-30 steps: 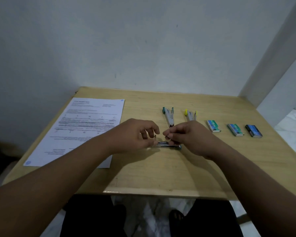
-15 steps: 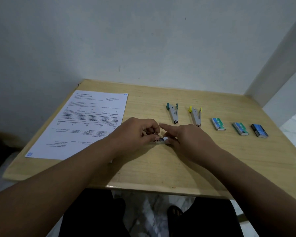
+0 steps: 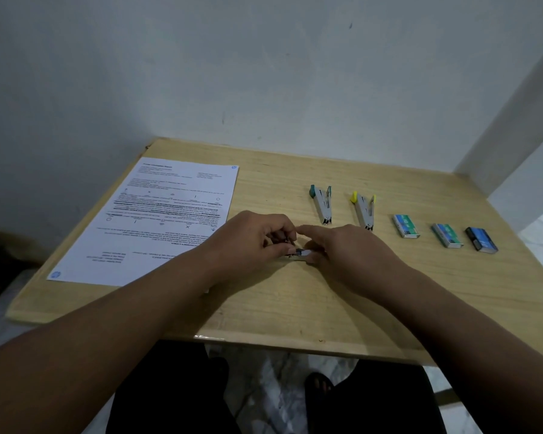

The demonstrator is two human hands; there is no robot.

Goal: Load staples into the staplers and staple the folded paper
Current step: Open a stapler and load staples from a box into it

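- Lay flat on wooden table (image 3: 295, 305), small metal stapler (image 3: 299, 254), long axis roughly left-right, mostly hidden between both hands; colour of handle tips could not be told.
- Gripped stapler's left end with left hand (image 3: 251, 242), fingers curled round it, thumb underneath.
- Rested on stapler's right end, right hand (image 3: 345, 255), index finger stretched leftward over it, thumb tucked against its near side; pinch or mere press could not be told.
- Sat beyond the hands, teal-tipped stapler (image 3: 322, 203), jaws spread in a V, long axis near-far, teal end toward wall, nose toward person.
- Sat just right of it, yellow-tipped stapler (image 3: 365, 209), same V spread, same near-far axis, yellow end toward wall.
- Lined up further right, apart from each other: three staple boxes, first green-blue box (image 3: 406, 225), second green-blue box (image 3: 447, 235), dark blue box (image 3: 481, 240).
- Lay flat at table's left, printed paper sheet (image 3: 157, 220), unfolded, text upside down to the person, partly under left forearm.
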